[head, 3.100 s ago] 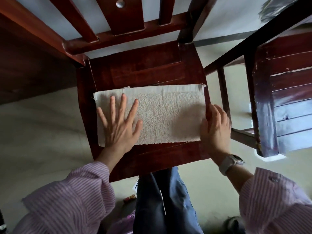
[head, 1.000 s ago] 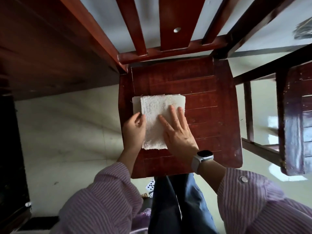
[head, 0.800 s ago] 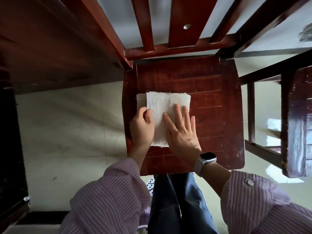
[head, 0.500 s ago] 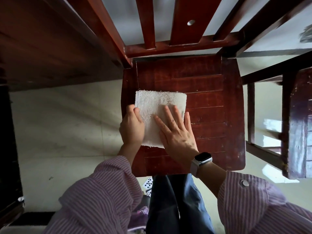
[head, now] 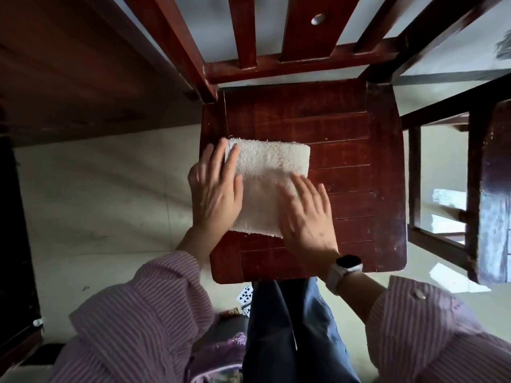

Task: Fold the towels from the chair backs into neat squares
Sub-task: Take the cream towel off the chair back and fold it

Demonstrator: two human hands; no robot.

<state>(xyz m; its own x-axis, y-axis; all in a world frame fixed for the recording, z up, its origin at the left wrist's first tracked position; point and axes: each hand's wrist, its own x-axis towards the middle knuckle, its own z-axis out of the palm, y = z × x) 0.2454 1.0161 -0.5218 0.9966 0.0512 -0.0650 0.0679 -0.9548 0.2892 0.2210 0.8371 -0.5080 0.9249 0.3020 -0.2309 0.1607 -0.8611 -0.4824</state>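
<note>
A cream terry towel [head: 269, 172], folded into a small near-square, lies on the left half of the dark red wooden chair seat [head: 354, 161]. My left hand [head: 214, 186] rests flat along the towel's left edge, fingers straight and pointing away from me. My right hand [head: 307, 217] presses flat on the towel's near right corner, fingers spread; it is slightly blurred. A watch sits on my right wrist. Neither hand grips the cloth.
The chair's slatted back [head: 290, 37] rises at the far side. A second wooden chair [head: 486, 189] stands to the right, a dark wooden table edge [head: 83, 78] to the left. Playing cards [head: 244, 295] lie on the pale floor by my legs.
The long towel was folded over from the right into a small square. In the last half second my left hand uncurled and laid flat on the left edge; my right hand slid toward the near corner.
</note>
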